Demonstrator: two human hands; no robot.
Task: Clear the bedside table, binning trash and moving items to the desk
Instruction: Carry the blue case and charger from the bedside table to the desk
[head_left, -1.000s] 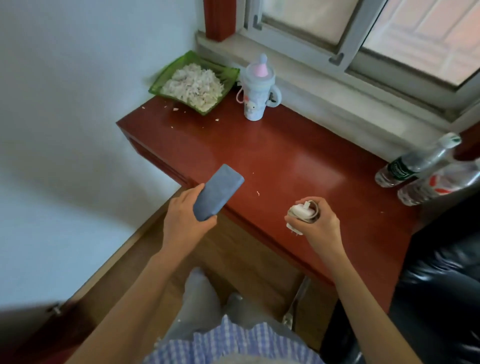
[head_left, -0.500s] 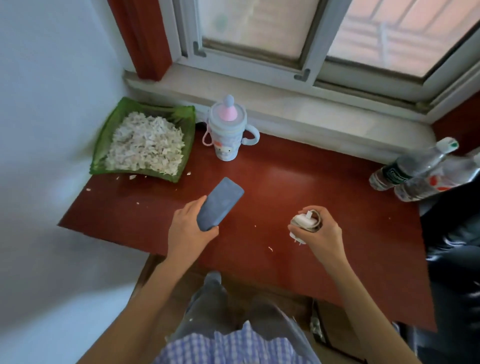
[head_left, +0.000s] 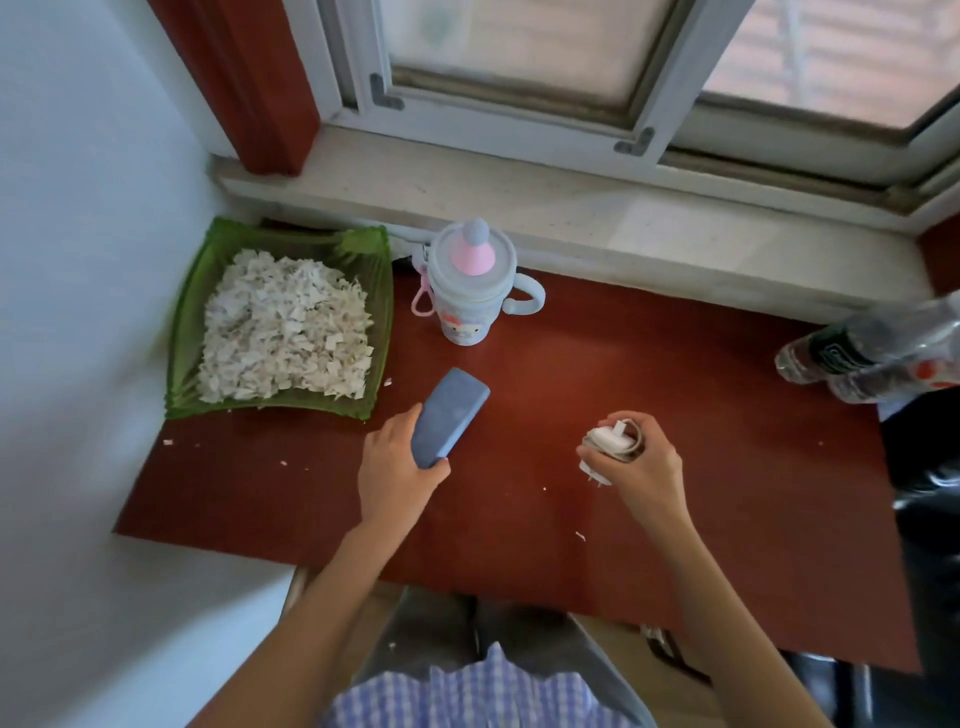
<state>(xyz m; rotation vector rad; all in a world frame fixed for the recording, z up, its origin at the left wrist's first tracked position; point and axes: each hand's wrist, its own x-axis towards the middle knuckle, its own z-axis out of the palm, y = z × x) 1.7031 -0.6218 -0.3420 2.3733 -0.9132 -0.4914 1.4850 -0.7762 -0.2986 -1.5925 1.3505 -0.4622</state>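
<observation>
I see the left hand (head_left: 397, 470) with its fingers clasped around the blue case (head_left: 449, 418) and the right hand (head_left: 641, 462) gripping the white charger (head_left: 608, 441), both just above the red surface (head_left: 649, 374), probably to lay them down there.

Your red-brown desk (head_left: 649, 395) carries a green tray (head_left: 179, 358) of paper shreds far left, a lidded sippy cup (head_left: 467, 291) beside it, two plastic bottles (head_left: 872, 358) lying far right, and stray scraps (head_left: 283, 461).

Blue case (head_left: 450, 417), green tray (head_left: 197, 332), red-brown desk (head_left: 675, 395).
</observation>
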